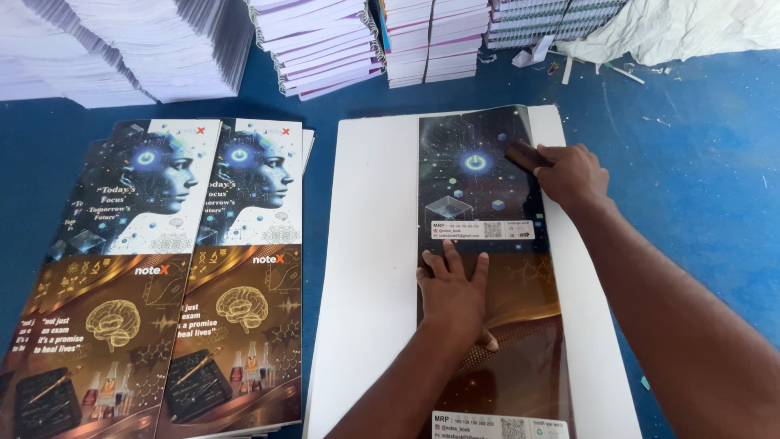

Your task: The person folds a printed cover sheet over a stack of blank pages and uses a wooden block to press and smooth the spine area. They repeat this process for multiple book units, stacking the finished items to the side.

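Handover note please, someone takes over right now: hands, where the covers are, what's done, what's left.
Left hand: flat, palm down on the glossy cover strip, pinning it; no grip.
Right hand: pressing a small dark block on the strip's upper right edge.
Strip lies lengthwise on the white sheet, on the blue table.
Done: strip laid on the sheet.
Left: lower strip looks not yet pressed.
Printed cover stack lies to the left; bound page stacks at the back.
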